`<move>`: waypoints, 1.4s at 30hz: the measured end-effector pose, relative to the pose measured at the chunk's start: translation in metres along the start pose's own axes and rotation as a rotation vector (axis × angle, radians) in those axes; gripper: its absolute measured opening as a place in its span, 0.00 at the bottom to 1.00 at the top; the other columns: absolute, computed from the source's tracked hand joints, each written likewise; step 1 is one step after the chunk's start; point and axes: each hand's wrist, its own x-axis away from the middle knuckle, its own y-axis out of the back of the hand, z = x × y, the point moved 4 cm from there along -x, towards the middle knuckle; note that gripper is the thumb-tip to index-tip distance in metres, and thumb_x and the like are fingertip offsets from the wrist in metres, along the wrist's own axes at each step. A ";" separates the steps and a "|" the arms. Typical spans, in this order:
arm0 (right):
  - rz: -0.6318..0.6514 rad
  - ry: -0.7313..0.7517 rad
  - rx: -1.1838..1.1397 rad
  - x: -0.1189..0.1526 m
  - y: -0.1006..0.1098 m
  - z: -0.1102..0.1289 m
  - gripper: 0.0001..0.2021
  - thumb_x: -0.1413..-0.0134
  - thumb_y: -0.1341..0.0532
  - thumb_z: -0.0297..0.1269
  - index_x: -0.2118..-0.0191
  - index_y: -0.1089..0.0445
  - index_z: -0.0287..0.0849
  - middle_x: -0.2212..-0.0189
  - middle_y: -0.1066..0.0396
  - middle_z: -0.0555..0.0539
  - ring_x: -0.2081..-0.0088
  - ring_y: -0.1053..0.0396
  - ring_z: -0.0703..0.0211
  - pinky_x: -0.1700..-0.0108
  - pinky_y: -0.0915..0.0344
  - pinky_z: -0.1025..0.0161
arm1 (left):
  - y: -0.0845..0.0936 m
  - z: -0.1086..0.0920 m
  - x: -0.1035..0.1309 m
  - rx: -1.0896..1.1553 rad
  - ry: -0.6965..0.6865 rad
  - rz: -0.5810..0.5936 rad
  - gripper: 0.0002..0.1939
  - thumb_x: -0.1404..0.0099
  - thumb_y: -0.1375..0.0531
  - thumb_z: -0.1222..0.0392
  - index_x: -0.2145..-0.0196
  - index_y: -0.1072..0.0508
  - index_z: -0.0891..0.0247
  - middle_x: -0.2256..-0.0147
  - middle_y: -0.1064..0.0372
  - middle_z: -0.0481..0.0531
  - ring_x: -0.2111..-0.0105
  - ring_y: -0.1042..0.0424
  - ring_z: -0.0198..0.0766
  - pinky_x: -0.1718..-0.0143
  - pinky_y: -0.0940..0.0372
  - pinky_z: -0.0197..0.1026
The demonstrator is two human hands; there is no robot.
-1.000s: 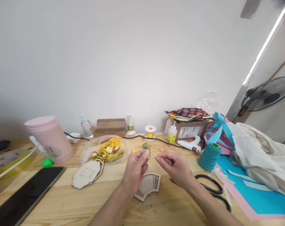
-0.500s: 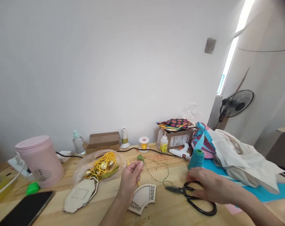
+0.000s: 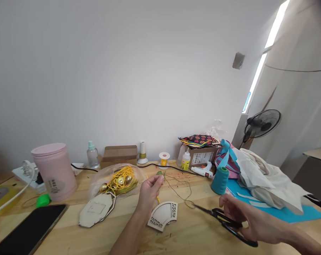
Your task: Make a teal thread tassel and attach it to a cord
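My left hand [image 3: 150, 191] is closed, with thumb and forefinger pinched at a small bundle of green thread [image 3: 159, 173]. A loose strand of it curls over the table toward the scissors. Black-handled scissors [image 3: 216, 213] are in my right hand [image 3: 241, 216], its fingers at the handle loops. Their blades point left, with the tips close to the loose strand. Just below my left hand lies a fan-shaped wooden piece [image 3: 163, 215] with cut-out ends. A short yellow cord [image 3: 158, 199] runs from it up behind my left hand.
Behind stand a glue bottle [image 3: 185, 161], a glue gun [image 3: 202, 171], a yellow thread spool [image 3: 164, 159] and a teal thread cone [image 3: 220, 180]. At left are a bag of yellow cords [image 3: 123, 177], wooden plates [image 3: 95, 210], a phone [image 3: 30, 230] and a pink canister [image 3: 55, 173].
My right hand has taken up the scissors and moved right and slightly down with them. My left hand keeps its pinch at the green thread. The view has shifted a little.
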 end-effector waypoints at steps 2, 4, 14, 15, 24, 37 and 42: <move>0.011 0.018 -0.332 0.000 -0.011 0.003 0.22 0.60 0.41 0.37 0.55 0.43 0.47 0.70 0.37 0.49 0.72 0.39 0.63 0.73 0.41 0.68 | 0.000 0.000 0.000 -0.008 -0.004 -0.003 0.16 0.55 0.37 0.51 0.75 0.30 0.68 0.81 0.42 0.43 0.86 0.57 0.21 0.86 0.62 0.29; 0.044 0.030 -0.588 -0.005 -0.027 0.009 0.29 0.61 0.40 0.44 0.49 0.47 0.48 0.68 0.36 0.48 0.70 0.37 0.61 0.71 0.40 0.65 | 0.001 0.001 0.000 -0.023 -0.008 -0.007 0.16 0.54 0.38 0.51 0.74 0.30 0.68 0.81 0.42 0.43 0.86 0.57 0.21 0.87 0.62 0.30; -0.008 0.204 0.113 -0.055 -0.010 0.056 0.30 0.65 0.36 0.43 0.51 0.40 0.42 0.57 0.35 0.43 0.60 0.35 0.55 0.59 0.38 0.62 | 0.005 -0.007 -0.002 -0.190 -0.092 -0.069 0.15 0.53 0.38 0.52 0.72 0.27 0.67 0.77 0.32 0.48 0.76 0.38 0.30 0.73 0.42 0.32; -0.029 0.216 0.205 -0.060 -0.005 0.059 0.30 0.66 0.36 0.44 0.52 0.39 0.42 0.59 0.33 0.44 0.62 0.34 0.55 0.61 0.37 0.62 | 0.006 -0.007 -0.003 -0.207 -0.104 -0.070 0.14 0.53 0.38 0.52 0.72 0.26 0.67 0.76 0.31 0.49 0.75 0.36 0.32 0.71 0.41 0.33; -0.113 0.216 0.758 -0.080 0.004 0.089 0.19 0.62 0.39 0.50 0.63 0.31 0.44 0.71 0.28 0.45 0.68 0.31 0.50 0.72 0.41 0.64 | -0.001 -0.009 0.002 -0.381 -0.212 -0.023 0.09 0.53 0.38 0.56 0.75 0.25 0.64 0.73 0.28 0.52 0.70 0.33 0.39 0.66 0.40 0.37; -0.078 0.202 0.850 -0.083 0.000 0.102 0.17 0.59 0.40 0.50 0.69 0.28 0.41 0.74 0.27 0.42 0.71 0.30 0.52 0.75 0.43 0.66 | -0.007 -0.013 0.003 -0.406 -0.254 0.036 0.08 0.53 0.39 0.56 0.78 0.25 0.64 0.74 0.29 0.52 0.70 0.34 0.39 0.67 0.40 0.37; -0.073 0.214 0.881 -0.084 0.001 0.102 0.15 0.59 0.40 0.48 0.70 0.28 0.41 0.76 0.28 0.44 0.73 0.30 0.53 0.77 0.45 0.66 | -0.008 -0.013 0.004 -0.372 -0.223 0.052 0.07 0.53 0.38 0.57 0.78 0.25 0.64 0.75 0.29 0.51 0.71 0.34 0.38 0.67 0.40 0.37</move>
